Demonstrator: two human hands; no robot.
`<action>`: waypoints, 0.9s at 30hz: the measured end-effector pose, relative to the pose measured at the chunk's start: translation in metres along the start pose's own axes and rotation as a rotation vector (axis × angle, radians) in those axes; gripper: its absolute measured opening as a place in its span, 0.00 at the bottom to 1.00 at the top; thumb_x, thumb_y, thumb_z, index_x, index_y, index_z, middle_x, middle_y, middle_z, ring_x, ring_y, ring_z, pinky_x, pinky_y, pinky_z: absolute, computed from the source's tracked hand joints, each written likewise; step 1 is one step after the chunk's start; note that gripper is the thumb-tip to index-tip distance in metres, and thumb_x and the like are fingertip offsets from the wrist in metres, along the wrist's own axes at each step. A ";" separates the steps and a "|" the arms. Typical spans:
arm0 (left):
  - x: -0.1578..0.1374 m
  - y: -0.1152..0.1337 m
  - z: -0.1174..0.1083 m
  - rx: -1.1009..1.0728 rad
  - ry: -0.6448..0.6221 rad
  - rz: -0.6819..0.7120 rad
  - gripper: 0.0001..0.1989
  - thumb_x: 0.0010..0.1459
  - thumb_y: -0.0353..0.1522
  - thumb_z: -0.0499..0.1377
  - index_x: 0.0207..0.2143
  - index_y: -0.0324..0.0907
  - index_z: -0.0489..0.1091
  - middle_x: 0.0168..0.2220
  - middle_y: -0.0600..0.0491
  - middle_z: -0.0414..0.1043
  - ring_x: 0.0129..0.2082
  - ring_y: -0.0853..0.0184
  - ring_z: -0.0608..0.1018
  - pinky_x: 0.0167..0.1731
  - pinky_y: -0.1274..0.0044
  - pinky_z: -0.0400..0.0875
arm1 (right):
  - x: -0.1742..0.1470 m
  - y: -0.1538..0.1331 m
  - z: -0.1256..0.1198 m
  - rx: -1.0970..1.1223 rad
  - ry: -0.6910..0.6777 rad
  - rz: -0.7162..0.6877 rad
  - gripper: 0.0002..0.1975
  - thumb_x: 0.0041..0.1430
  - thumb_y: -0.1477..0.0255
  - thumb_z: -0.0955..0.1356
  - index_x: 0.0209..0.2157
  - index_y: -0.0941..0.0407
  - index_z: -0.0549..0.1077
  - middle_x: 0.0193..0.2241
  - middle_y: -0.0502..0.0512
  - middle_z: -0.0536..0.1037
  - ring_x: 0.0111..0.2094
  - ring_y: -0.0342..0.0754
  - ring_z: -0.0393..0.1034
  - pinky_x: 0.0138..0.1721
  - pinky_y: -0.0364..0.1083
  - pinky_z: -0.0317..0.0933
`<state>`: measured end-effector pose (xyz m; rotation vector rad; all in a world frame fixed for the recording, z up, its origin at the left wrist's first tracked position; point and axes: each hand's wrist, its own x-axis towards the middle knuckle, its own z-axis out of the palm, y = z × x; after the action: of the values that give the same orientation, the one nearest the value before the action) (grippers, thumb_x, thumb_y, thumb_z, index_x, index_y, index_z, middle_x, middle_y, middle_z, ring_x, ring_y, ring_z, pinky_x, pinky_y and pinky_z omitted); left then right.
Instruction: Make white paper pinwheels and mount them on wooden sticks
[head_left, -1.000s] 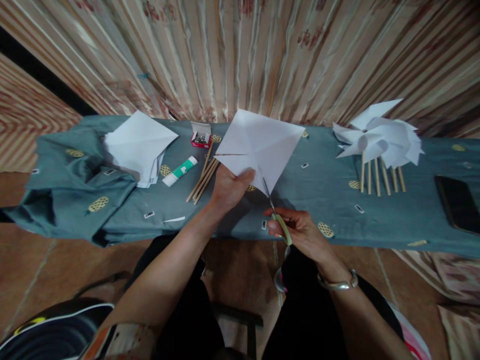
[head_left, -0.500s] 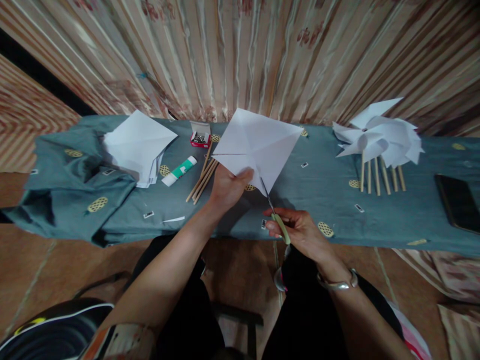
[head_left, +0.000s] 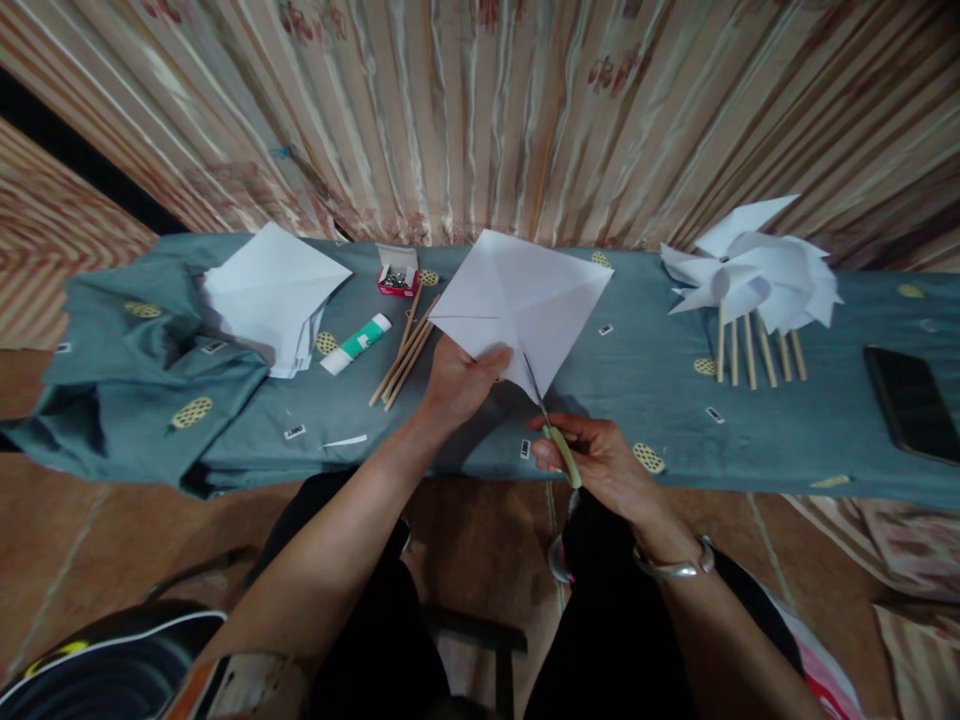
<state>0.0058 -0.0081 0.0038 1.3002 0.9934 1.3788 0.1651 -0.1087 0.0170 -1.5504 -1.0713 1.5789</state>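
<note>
A curtain (head_left: 450,130) with many folds hangs behind a long table, and a blue-green cloth (head_left: 675,430) with pineapples covers the top. Far to the left of the white sheet (head_left: 547,290), the cloth is bunched up. A pile of white paper (head_left: 277,280) lies there too, with a few edges poking out. Nearer to the sheet, on its left, are a green and white glue stick (head_left: 356,344), a thin paper scrap (head_left: 346,441), a little box (head_left: 396,291) of shiny bits and some wooden sticks (head_left: 407,354).

The left hand (head_left: 465,385) pinches the sheet at its lower left side, with the thumb on top; the fingers below are hidden. The sheet is in front of the person, with one corner pointing down. A thin line that looks like a cut runs in from its left corner. The scissors (head_left: 553,432) are at its bottom corner. The right hand (head_left: 600,455), below the sheet, is closed around their green handle. I cannot tell how wide the blades are.

So one cut looks done and the second looks partway. The top and right corners look whole, so those seem left. Well right of the sheet, paper pinwheels (head_left: 765,270) on sticks look finished. Farthest right lies a phone (head_left: 911,400).
</note>
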 end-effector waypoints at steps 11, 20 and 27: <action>0.000 -0.004 -0.001 -0.010 0.028 -0.025 0.11 0.43 0.32 0.66 0.30 0.45 0.69 0.37 0.50 0.79 0.37 0.61 0.79 0.43 0.66 0.75 | 0.002 0.001 0.001 0.043 0.025 0.016 0.26 0.32 0.56 0.80 0.33 0.57 0.79 0.18 0.46 0.73 0.21 0.41 0.66 0.21 0.41 0.61; -0.007 -0.005 0.003 -0.034 -0.054 -0.059 0.10 0.45 0.34 0.65 0.32 0.45 0.72 0.32 0.53 0.77 0.32 0.62 0.77 0.38 0.68 0.75 | 0.001 0.001 -0.001 0.040 0.019 0.000 0.26 0.34 0.55 0.79 0.34 0.56 0.79 0.20 0.48 0.73 0.21 0.40 0.64 0.22 0.40 0.59; -0.009 -0.008 0.003 -0.042 -0.046 -0.063 0.11 0.44 0.34 0.65 0.33 0.43 0.71 0.35 0.51 0.78 0.35 0.62 0.79 0.40 0.69 0.74 | 0.002 0.000 0.000 0.027 0.026 -0.022 0.27 0.33 0.53 0.79 0.32 0.58 0.78 0.19 0.47 0.72 0.21 0.40 0.62 0.22 0.41 0.60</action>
<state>0.0097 -0.0150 -0.0059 1.2540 0.9616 1.3101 0.1652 -0.1068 0.0156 -1.5312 -1.0454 1.5486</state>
